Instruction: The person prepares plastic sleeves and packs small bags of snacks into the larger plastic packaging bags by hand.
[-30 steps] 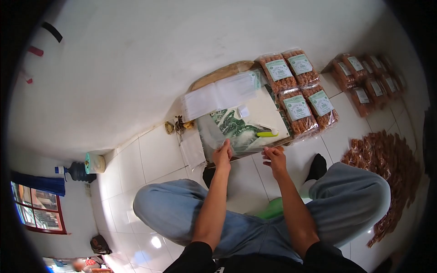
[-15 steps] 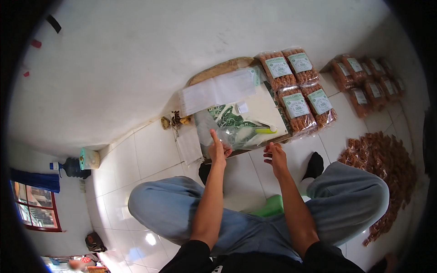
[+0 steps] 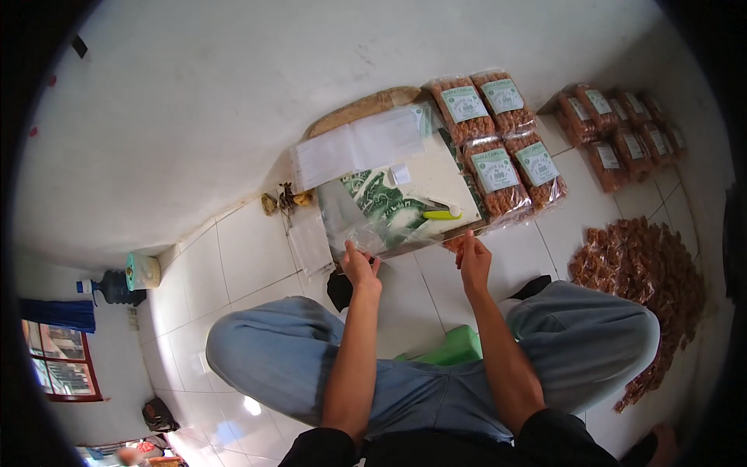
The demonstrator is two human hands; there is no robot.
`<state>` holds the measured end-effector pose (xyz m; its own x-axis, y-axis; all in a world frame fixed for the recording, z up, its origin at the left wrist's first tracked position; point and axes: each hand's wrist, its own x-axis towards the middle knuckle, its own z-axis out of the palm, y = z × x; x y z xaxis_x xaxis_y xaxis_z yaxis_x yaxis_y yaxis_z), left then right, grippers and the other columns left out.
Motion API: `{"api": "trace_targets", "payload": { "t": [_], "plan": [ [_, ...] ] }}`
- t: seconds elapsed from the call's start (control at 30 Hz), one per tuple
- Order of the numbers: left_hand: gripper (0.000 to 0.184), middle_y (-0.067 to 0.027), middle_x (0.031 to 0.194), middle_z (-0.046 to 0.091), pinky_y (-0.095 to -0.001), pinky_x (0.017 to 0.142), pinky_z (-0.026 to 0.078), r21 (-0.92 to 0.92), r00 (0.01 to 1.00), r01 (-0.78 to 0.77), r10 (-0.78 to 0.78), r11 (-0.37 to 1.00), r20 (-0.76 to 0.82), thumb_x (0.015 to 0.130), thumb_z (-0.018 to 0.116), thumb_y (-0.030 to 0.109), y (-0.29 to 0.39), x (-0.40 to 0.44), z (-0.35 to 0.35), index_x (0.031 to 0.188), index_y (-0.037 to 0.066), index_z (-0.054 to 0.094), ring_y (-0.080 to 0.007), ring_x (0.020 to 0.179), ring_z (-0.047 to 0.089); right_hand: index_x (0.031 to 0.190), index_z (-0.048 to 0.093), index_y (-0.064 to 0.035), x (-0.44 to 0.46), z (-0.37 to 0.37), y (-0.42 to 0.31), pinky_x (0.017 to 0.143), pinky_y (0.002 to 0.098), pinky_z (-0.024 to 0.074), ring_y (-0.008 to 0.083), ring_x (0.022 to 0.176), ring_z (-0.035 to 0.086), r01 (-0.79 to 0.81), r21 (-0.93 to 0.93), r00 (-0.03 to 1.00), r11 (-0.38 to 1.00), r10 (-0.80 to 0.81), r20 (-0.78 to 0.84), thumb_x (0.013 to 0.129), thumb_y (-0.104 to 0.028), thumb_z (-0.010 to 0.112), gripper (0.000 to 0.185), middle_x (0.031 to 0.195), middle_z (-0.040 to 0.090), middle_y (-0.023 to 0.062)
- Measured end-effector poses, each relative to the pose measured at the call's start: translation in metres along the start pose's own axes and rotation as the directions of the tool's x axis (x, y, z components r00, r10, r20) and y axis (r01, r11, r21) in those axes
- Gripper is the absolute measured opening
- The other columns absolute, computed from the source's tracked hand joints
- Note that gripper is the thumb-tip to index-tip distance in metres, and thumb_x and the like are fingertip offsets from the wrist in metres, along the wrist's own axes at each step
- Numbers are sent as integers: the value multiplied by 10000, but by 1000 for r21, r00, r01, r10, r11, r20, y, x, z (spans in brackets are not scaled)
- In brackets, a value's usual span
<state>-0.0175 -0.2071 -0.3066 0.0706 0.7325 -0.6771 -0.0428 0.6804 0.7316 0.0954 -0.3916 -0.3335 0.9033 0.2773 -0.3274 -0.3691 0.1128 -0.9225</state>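
Note:
My left hand [image 3: 360, 266] pinches the near edge of a clear plastic bag [image 3: 366, 233], which lies over a green and cream printed board [image 3: 420, 183]. My right hand [image 3: 474, 263] is closed at the board's near right corner, fingertips together. Beside those fingertips shows a small orange-brown patch; what the fingers hold is unclear. A yellow-green cutter [image 3: 442, 213] and a small stack of white slips [image 3: 400, 173] rest on the board. At its far side lie flat plastic bags [image 3: 366, 148].
Labelled packs of brown snacks [image 3: 498, 179] stand right of the board, with more packs [image 3: 622, 132] farther right. A heap of small wrapped snacks [image 3: 646, 288] covers the floor at right. A green object [image 3: 459, 345] lies between my legs. Loose clear bags [image 3: 310, 243] lie left of the board.
My right hand has moved up to the board's edge and its fingers have closed. My left hand has drawn slightly nearer to me with the bag's edge. The view has shifted slightly.

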Motion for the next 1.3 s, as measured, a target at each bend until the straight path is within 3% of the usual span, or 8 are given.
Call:
{"api": "trace_targets", "payload": {
  "t": [0.17, 0.27, 0.47, 0.67, 1.07, 1.2, 1.23, 1.3],
  "plan": [
    [452, -49, 1122, 530, -409, 818, 519, -46, 999, 35, -35, 998, -1, 989, 472, 486, 6, -8, 6, 1237, 109, 495, -194, 997, 551, 864, 704, 21, -24, 13, 4, 503, 283, 436, 118, 513, 563, 143, -426, 958, 893, -16, 288, 921, -458, 626, 488, 568, 592, 53],
    [429, -52, 1072, 562, -420, 804, 540, -19, 997, 47, -46, 999, 56, 992, 476, 467, 3, 4, 5, 1214, 101, 495, -217, 975, 588, 861, 688, -11, -44, 35, -27, 604, 383, 484, 243, 586, 624, 133, -692, 991, 710, -96, 93, 883, -494, 652, 485, 623, 634, 88],
    [476, -68, 1027, 614, -414, 758, 561, -30, 990, 84, -80, 996, 118, 981, 487, 483, -1, 24, 4, 1243, 86, 471, -251, 891, 628, 915, 692, 8, -25, 34, -41, 658, 386, 503, 284, 660, 648, 169, -589, 965, 790, -254, -63, 872, -507, 659, 518, 689, 657, 135],
    [613, -164, 1177, 624, -422, 804, 542, -7, 966, 165, -160, 986, 203, 957, 427, 544, 10, 25, 5, 1293, 31, 441, -317, 955, 652, 993, 724, 12, 15, 27, -33, 705, 361, 518, 249, 736, 685, 211, -644, 941, 735, 26, 338, 889, -537, 619, 569, 788, 704, 175],
    [177, -121, 972, 657, -343, 746, 587, -199, 968, 122, -72, 972, 241, 872, 551, 136, 14, 52, -1, 984, 3, 585, -246, 860, 677, 1011, 712, -18, -13, 21, -56, 823, 367, 515, 284, 944, 670, 703, -463, 683, 540, -330, 651, 822, -37, 656, 198, 1171, 641, 167],
    [151, -117, 947, 648, -313, 699, 612, -248, 966, 143, -81, 958, 246, 834, 537, 47, 10, 54, 0, 956, -27, 585, -227, 811, 678, 1263, 538, 50, -3, 17, -48, 1033, 394, 429, 287, 1255, 514, 121, -75, 687, 990, -29, 726, 828, 0, 489, 441, 1379, 512, 170],
    [151, -117, 947, 648, -313, 699, 612, -260, 966, 149, -85, 954, 244, 834, 537, 47, 8, 56, -2, 956, -27, 585, -227, 811, 678, 1347, 464, 66, -1, 15, -47, 1093, 401, 386, 295, 1340, 437, -301, 158, 628, 941, 71, 775, 813, 5, 444, 537, 1453, 445, 171],
    [146, -105, 903, 635, -323, 705, 610, -271, 962, 150, -77, 951, 262, 826, 526, 32, 8, 56, 0, 947, -20, 588, -237, 800, 680, 1389, 406, 73, 2, 12, -55, 1123, 405, 350, 315, 1354, 412, -394, 123, 630, 911, 170, 758, 777, 31, 427, 614, 1486, 399, 168]
  ]
}}
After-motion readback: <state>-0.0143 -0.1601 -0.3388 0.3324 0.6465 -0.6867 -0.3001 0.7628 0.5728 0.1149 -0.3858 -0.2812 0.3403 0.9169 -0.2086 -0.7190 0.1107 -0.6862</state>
